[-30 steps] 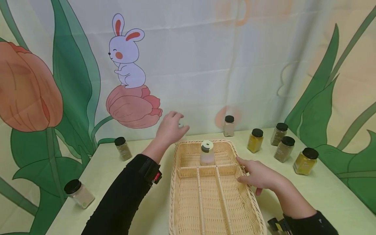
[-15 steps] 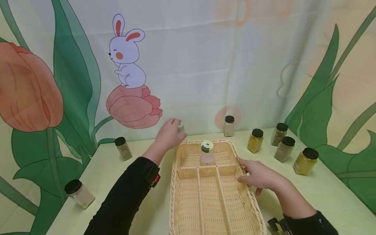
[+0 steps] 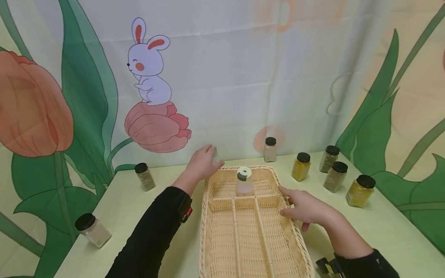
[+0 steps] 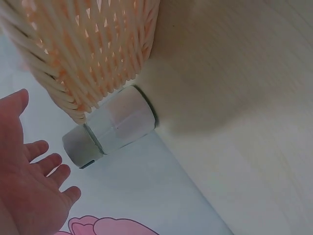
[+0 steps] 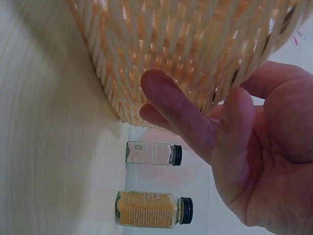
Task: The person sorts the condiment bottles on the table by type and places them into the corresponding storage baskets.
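A wicker basket (image 3: 203, 227) with dividers lies in front of me. My right hand (image 3: 309, 206) grips its right rim, thumb inside and other fingers against the outer wall in the right wrist view. Beyond the far left corner, my left hand (image 3: 201, 164) reaches with fingers spread around a glass jar with a pale cap (image 4: 122, 120). In the left wrist view the fingertips stay just short of that cap; in the head view the hand covers most of the jar. A similar jar with a cream cap (image 3: 245, 183) stands in the basket's far compartment.
Left of the basket stand two black-capped jars, one brown (image 3: 145, 177) and one pale (image 3: 94, 231). A pale jar (image 3: 270, 150) is behind the basket. Yellow (image 3: 301, 167) and brown jars (image 3: 335, 177) stand to the right. A printed curtain (image 3: 222, 96) hangs behind the table.
My left hand has come down from above the jar to beside it, behind the basket's far left corner. The right hand keeps its place on the rim.
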A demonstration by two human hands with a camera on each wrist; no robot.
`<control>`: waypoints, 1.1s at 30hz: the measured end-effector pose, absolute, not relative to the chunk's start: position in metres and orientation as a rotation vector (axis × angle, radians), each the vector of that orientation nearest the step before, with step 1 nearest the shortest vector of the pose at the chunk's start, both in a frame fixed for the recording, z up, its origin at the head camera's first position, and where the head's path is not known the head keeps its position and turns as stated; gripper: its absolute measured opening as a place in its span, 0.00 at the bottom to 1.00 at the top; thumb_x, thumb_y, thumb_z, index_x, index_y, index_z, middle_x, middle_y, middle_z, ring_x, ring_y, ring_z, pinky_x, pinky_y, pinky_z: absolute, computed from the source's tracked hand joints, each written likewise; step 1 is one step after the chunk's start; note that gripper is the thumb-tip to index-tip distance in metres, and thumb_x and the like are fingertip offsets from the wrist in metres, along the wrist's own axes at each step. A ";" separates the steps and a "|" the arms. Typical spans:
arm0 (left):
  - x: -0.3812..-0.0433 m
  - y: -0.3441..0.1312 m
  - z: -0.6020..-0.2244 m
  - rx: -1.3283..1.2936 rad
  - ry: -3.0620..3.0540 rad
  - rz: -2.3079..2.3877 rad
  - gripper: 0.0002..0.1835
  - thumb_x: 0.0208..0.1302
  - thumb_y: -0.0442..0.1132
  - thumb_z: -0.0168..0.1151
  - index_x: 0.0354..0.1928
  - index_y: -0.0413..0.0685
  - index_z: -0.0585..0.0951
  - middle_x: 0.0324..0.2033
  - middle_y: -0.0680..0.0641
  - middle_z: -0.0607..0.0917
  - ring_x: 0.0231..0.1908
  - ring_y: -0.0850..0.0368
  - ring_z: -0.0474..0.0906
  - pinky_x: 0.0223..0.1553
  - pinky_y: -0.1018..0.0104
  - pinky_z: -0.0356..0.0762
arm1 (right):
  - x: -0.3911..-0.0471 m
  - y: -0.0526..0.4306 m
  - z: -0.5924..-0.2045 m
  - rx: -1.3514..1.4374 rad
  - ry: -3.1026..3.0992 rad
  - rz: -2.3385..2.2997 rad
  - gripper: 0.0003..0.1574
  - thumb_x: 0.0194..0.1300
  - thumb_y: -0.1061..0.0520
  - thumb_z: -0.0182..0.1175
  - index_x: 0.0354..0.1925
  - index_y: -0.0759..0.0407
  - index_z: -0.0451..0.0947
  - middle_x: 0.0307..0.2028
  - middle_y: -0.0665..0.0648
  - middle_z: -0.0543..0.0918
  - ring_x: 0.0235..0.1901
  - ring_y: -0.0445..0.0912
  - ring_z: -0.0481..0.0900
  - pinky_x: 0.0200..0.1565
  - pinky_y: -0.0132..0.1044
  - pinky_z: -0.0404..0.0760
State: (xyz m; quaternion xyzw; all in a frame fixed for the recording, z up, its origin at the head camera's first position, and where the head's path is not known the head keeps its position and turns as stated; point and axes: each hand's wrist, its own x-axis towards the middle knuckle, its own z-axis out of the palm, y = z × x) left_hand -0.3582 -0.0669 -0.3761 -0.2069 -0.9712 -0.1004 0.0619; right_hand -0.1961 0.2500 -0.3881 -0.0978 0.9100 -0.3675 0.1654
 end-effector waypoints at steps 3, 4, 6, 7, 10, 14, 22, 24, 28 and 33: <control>-0.361 -0.067 -0.378 -0.625 -2.947 -0.288 0.39 0.69 0.60 0.49 0.72 0.41 0.57 0.70 0.41 0.56 0.68 0.48 0.49 0.68 0.51 0.51 | -0.196 0.249 -0.388 -0.270 2.593 -1.044 0.50 0.63 0.58 0.62 0.74 0.59 0.46 0.53 0.69 0.75 0.22 0.46 0.81 0.12 0.44 0.80; -0.362 -0.067 -0.379 -0.629 -2.950 -0.280 0.38 0.70 0.59 0.48 0.72 0.41 0.56 0.70 0.41 0.56 0.68 0.48 0.49 0.68 0.51 0.51 | -0.196 0.249 -0.387 -0.265 2.596 -1.044 0.50 0.63 0.58 0.62 0.74 0.59 0.46 0.53 0.69 0.75 0.22 0.46 0.81 0.12 0.44 0.80; -0.362 -0.066 -0.380 -0.629 -2.960 -0.261 0.37 0.71 0.57 0.47 0.72 0.40 0.56 0.70 0.41 0.56 0.68 0.48 0.48 0.69 0.50 0.50 | -0.196 0.249 -0.387 -0.264 2.598 -1.044 0.50 0.62 0.58 0.62 0.74 0.59 0.46 0.53 0.69 0.75 0.22 0.46 0.81 0.12 0.44 0.80; -0.362 -0.066 -0.380 -0.626 -2.965 -0.251 0.37 0.71 0.57 0.47 0.72 0.40 0.56 0.70 0.41 0.56 0.68 0.48 0.48 0.69 0.50 0.50 | -0.196 0.249 -0.386 -0.264 2.599 -1.043 0.50 0.62 0.58 0.62 0.74 0.59 0.47 0.52 0.69 0.75 0.22 0.46 0.81 0.12 0.44 0.80; -0.361 -0.065 -0.381 -0.611 -2.979 -0.218 0.36 0.72 0.56 0.46 0.72 0.40 0.56 0.70 0.41 0.56 0.68 0.48 0.48 0.68 0.49 0.50 | -0.195 0.249 -0.386 -0.267 2.600 -1.043 0.50 0.62 0.58 0.62 0.74 0.59 0.47 0.52 0.69 0.75 0.21 0.46 0.81 0.12 0.43 0.80; -0.359 -0.065 -0.380 -0.582 -2.987 -0.176 0.35 0.72 0.55 0.47 0.71 0.41 0.57 0.70 0.42 0.57 0.67 0.47 0.51 0.67 0.49 0.54 | -0.195 0.249 -0.385 -0.281 2.590 -1.043 0.50 0.63 0.58 0.62 0.74 0.60 0.46 0.52 0.70 0.75 0.22 0.46 0.81 0.12 0.43 0.80; -0.357 -0.068 -0.377 -0.507 -2.946 -0.104 0.29 0.73 0.52 0.45 0.68 0.43 0.63 0.63 0.42 0.64 0.62 0.46 0.56 0.62 0.46 0.62 | -0.195 0.248 -0.385 -0.263 2.592 -1.041 0.50 0.63 0.58 0.62 0.74 0.59 0.47 0.53 0.69 0.75 0.24 0.45 0.81 0.12 0.44 0.80; -0.357 -0.069 -0.377 -0.490 -2.935 -0.093 0.28 0.72 0.51 0.45 0.68 0.44 0.65 0.62 0.42 0.66 0.61 0.46 0.58 0.61 0.46 0.63 | -0.195 0.248 -0.385 -0.261 2.594 -1.038 0.50 0.62 0.58 0.62 0.74 0.59 0.47 0.53 0.69 0.75 0.24 0.45 0.81 0.12 0.44 0.80; -0.356 -0.072 -0.376 -0.471 -2.929 -0.094 0.25 0.72 0.48 0.45 0.66 0.46 0.68 0.58 0.43 0.67 0.58 0.46 0.59 0.59 0.47 0.64 | -0.195 0.248 -0.386 -0.261 2.595 -1.035 0.50 0.63 0.58 0.62 0.74 0.59 0.47 0.54 0.69 0.75 0.24 0.45 0.81 0.12 0.44 0.80; -0.357 -0.077 -0.374 -0.470 -2.904 -0.098 0.20 0.71 0.42 0.44 0.61 0.47 0.73 0.54 0.43 0.70 0.55 0.46 0.62 0.55 0.48 0.67 | -0.195 0.249 -0.386 -0.266 2.591 -1.043 0.50 0.63 0.58 0.62 0.74 0.59 0.47 0.54 0.70 0.74 0.24 0.45 0.81 0.12 0.44 0.80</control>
